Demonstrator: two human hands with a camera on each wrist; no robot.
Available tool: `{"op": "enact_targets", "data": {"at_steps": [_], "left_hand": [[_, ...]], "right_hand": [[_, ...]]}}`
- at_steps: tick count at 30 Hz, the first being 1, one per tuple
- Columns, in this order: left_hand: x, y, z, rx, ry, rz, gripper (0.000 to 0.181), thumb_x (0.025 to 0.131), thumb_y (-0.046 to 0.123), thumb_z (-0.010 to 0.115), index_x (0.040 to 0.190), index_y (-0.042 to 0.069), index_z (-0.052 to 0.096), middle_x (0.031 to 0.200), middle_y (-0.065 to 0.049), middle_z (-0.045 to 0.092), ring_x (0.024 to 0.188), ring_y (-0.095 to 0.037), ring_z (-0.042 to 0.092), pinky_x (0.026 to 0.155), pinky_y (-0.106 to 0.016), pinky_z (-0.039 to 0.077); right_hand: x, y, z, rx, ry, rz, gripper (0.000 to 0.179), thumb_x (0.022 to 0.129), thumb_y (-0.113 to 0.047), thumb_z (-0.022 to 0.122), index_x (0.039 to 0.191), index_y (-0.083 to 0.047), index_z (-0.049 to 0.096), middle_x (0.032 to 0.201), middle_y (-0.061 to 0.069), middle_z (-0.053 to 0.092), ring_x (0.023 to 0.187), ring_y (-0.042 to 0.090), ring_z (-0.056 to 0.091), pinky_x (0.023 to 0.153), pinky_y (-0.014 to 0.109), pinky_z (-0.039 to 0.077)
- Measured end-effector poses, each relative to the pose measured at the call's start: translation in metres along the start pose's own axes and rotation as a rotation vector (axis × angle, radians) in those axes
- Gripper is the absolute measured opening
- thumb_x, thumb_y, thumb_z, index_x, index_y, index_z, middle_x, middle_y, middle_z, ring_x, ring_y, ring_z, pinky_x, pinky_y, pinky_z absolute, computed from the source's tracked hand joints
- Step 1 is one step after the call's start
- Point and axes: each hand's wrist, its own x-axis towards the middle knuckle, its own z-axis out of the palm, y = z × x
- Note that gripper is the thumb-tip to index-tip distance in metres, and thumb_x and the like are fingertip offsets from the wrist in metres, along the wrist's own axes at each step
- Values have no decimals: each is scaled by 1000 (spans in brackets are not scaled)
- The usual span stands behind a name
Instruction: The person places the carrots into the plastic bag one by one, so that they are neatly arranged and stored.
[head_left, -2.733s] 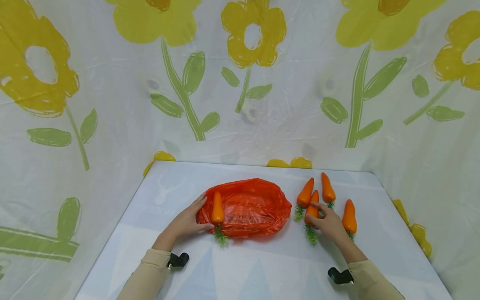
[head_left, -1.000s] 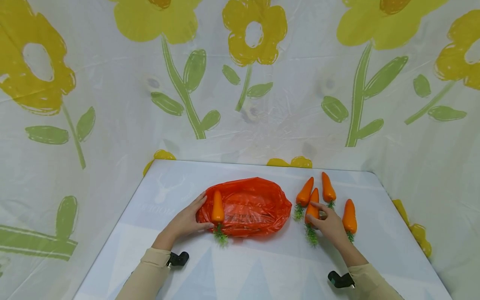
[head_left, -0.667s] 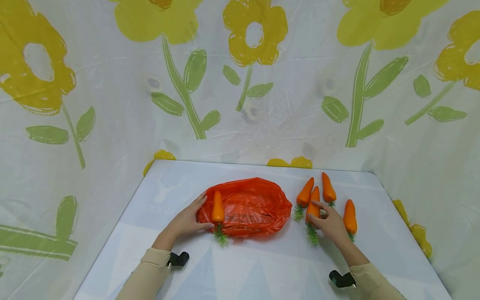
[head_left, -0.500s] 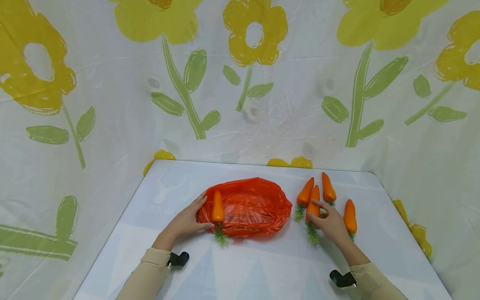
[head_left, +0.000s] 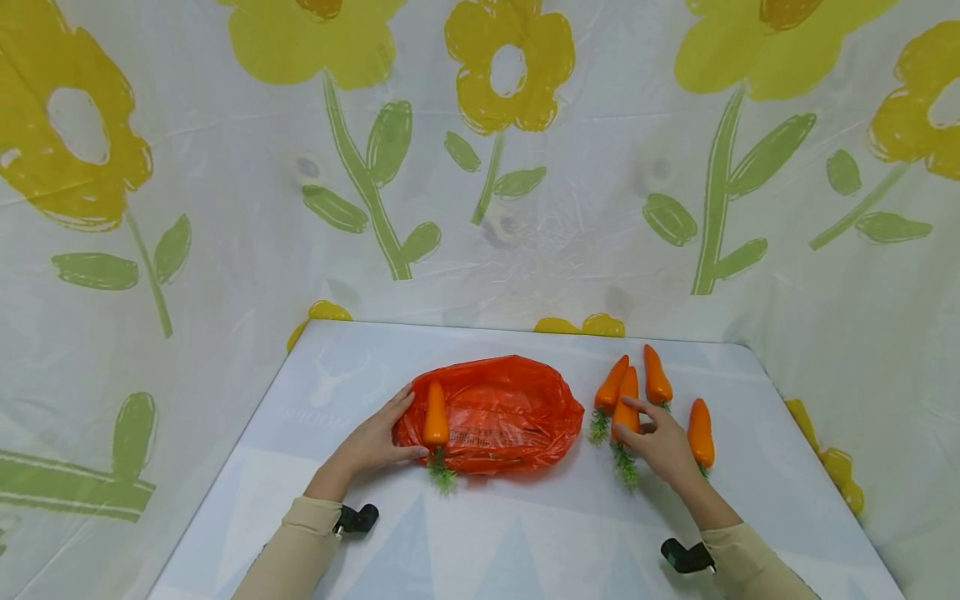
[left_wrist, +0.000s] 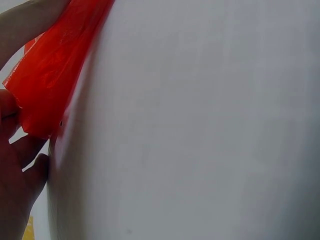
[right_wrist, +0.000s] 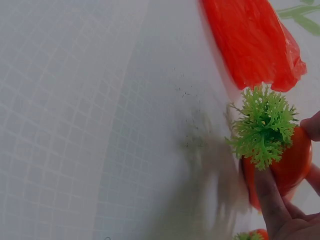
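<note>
Over the table (head_left: 525, 533), a spread left hand (head_left: 373, 438) grips the bag (head_left: 506, 408), right hand (head_left: 662, 443) pinching 1 carrot (head_left: 625, 413).

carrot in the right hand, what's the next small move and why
I'd probably ease the pinched carrot left toward the bag: the right hand has it between thumb and fingers, the left hand holds the bag's end, and bare red plastic shows beside another carrot there.

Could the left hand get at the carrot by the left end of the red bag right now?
Probably yes: the left hand is right beside that carrot, with nothing lying over it. It seems to be holding the bag by its edge, though, so it may need to let go first.
</note>
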Motion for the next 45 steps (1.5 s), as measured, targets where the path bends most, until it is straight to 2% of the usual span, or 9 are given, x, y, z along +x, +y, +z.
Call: {"op": "enact_targets", "data": {"at_steps": [21,31,45], "left_hand": [[-1,1,-1,5,2,17,108,80,61,79,159,5,32,169,-5,21,149,-37,33,115,-58,36],[-1,1,0,-1,2,12,108,79,61,79,160,6,31,170,-4,20,149,-36,32,115,-58,35],[-1,2,-1,12,7,22,108,80,61,79,159,4,32,169,-5,20,149,-37,33,115,-58,36]], "right_hand": [[1,-7,3,13,-12,-43,65,94,-46,70,150,-16,52,148,17,49,112,33,56,80,31,55],[0,-15,3,17,-17,-65,62,95,-41,70,149,-15,53,147,18,49,112,35,57,81,35,57],[1,-22,4,18,-11,-98,63,95,-42,71,149,-15,53,148,17,49,114,35,56,87,44,58]]}}
